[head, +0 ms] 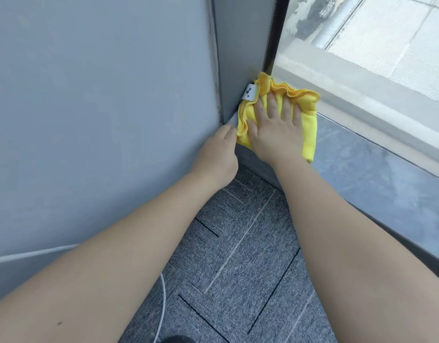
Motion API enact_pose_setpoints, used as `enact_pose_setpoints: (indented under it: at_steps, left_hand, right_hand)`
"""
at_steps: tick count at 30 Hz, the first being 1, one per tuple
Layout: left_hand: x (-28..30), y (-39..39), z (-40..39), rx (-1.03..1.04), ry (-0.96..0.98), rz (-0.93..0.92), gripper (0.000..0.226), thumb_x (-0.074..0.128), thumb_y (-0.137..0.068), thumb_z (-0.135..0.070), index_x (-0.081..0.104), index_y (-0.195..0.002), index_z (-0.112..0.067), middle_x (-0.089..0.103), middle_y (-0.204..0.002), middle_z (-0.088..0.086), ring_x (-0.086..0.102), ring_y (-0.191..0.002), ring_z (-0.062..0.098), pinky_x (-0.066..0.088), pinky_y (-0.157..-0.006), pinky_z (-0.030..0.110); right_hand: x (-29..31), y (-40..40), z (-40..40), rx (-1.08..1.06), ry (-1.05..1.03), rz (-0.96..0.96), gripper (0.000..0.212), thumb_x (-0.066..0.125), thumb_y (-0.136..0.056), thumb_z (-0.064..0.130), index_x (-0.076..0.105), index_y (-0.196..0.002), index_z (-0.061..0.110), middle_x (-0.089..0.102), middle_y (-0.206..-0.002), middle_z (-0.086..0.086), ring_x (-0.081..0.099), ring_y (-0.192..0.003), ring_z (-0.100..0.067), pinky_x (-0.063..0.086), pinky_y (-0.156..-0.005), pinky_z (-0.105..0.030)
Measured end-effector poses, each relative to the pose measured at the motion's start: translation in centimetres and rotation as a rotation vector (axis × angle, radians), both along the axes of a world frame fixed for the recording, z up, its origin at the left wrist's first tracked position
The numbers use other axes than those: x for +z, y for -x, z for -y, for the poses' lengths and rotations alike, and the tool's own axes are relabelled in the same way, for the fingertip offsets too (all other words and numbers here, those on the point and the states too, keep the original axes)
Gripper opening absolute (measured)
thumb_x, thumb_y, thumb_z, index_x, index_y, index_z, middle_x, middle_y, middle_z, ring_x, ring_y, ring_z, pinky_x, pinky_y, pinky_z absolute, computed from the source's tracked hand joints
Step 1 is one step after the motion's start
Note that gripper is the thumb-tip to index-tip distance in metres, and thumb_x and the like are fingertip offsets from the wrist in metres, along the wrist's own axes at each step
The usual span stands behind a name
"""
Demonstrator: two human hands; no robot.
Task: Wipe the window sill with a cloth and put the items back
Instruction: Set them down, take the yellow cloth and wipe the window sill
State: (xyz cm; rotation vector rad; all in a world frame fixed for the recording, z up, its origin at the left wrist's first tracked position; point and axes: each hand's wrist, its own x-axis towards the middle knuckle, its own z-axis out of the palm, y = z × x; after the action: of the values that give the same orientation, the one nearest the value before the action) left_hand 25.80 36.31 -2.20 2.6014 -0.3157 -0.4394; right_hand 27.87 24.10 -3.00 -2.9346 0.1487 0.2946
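On the cloth (pixel 310 115), white tag (pixel 250 92), dark dots, nothing legible

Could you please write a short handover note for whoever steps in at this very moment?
Right hand: flat and open, pressing the yellow cloth onto the window sill at its far-left corner.
Left hand: at the sill's front corner by the wall, touching the cloth's edge.
Done: cannot tell how much is wiped.
Left: wipe the sill rightward; return the items, none in view.
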Motion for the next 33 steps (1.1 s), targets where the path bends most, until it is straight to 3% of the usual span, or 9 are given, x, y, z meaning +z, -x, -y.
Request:
enact_pose_setpoints:
  at_steps: [5, 9, 14, 18, 23, 26, 30, 33]
  left_hand:
    - [-0.1, 0.8, 0.1, 0.117, 0.097, 0.013, 0.047, 0.030, -0.077, 0.008, 0.043, -0.122, 0.004, 0.046, -0.133, 0.021, 0.045, -0.120, 0.034, 0.036, -0.100, 0.037]
    - [0.3, 1.2, 0.1, 0.120, 0.130, 0.026, 0.052, 0.031, -0.078, 0.006, 0.040, -0.129, -0.001, 0.047, -0.132, 0.020, 0.046, -0.119, 0.035, 0.036, -0.101, 0.037]
    - [0.9, 1.6, 0.6, 0.076, 0.143, 0.107, 0.057, 0.024, -0.076, -0.013, 0.042, -0.129, 0.001, 0.047, -0.135, 0.021, 0.044, -0.125, 0.033, 0.033, -0.106, 0.038]
    - [0.9, 0.7, 1.2, 0.047, 0.094, 0.132, 0.047, 0.029, -0.087, -0.012, 0.041, -0.129, 0.005, 0.045, -0.139, 0.021, 0.040, -0.129, 0.034, 0.030, -0.108, 0.039]
    - [0.9, 0.6, 2.8, -0.038, 0.041, 0.141, 0.042, 0.032, -0.091, -0.006, 0.039, -0.131, 0.004, 0.043, -0.141, 0.020, 0.036, -0.132, 0.033, 0.024, -0.111, 0.036]
    - [0.9, 0.9, 3.4, -0.076, 0.019, 0.137, 0.045, 0.029, -0.090, -0.010, 0.036, -0.133, 0.003, 0.040, -0.144, 0.018, 0.034, -0.134, 0.031, 0.021, -0.112, 0.035]
    - [0.8, 1.1, 3.4, -0.082, -0.002, 0.120, 0.044, 0.031, -0.092, -0.005, 0.034, -0.135, 0.001, 0.035, -0.148, 0.016, 0.029, -0.138, 0.028, 0.015, -0.113, 0.031]
    - [1.0, 1.2, 2.7, -0.069, 0.008, 0.118, 0.044, 0.032, -0.092, -0.005, 0.034, -0.135, 0.002, 0.034, -0.148, 0.017, 0.029, -0.137, 0.028, 0.015, -0.113, 0.030]
  right_hand:
    - [0.1, 0.9, -0.2, 0.121, -0.020, 0.019, 0.051, 0.019, -0.098, 0.037, 0.015, -0.147, 0.024, 0.005, -0.160, 0.001, -0.004, -0.148, -0.025, -0.004, -0.120, -0.041]
    - [0.0, 2.4, 0.1, 0.197, -0.003, 0.004, 0.053, 0.019, -0.097, 0.040, 0.008, -0.148, 0.028, 0.002, -0.160, 0.002, -0.006, -0.148, -0.023, -0.006, -0.119, -0.040]
    - [0.1, 2.5, 0.4, 0.042, 0.008, -0.061, 0.056, 0.015, -0.096, 0.048, 0.000, -0.147, 0.034, -0.006, -0.160, 0.003, -0.009, -0.147, -0.030, -0.009, -0.117, -0.049]
    - [0.2, 3.0, 1.6, -0.103, -0.009, -0.100, 0.054, 0.013, -0.096, 0.047, -0.001, -0.146, 0.036, -0.011, -0.160, 0.001, -0.013, -0.146, -0.032, -0.014, -0.114, -0.053]
    - [0.2, 5.3, 4.1, -0.198, -0.031, -0.066, 0.053, 0.016, -0.098, 0.039, 0.001, -0.148, 0.031, -0.007, -0.160, 0.001, -0.009, -0.147, -0.026, -0.011, -0.116, -0.048]
    - [0.1, 6.7, 5.8, -0.271, -0.070, -0.007, 0.052, 0.024, -0.098, 0.027, 0.010, -0.148, 0.023, 0.001, -0.160, 0.000, -0.001, -0.148, -0.022, -0.006, -0.118, -0.042]
    - [0.4, 8.4, 7.4, -0.400, -0.180, 0.164, 0.051, 0.036, -0.089, 0.005, 0.035, -0.140, 0.009, 0.023, -0.156, -0.009, 0.020, -0.143, -0.028, 0.009, -0.120, -0.038]
    - [0.3, 8.1, 7.0, -0.432, -0.153, 0.180, 0.049, 0.036, -0.090, 0.008, 0.038, -0.139, 0.009, 0.027, -0.155, -0.010, 0.023, -0.141, -0.029, 0.011, -0.119, -0.040]
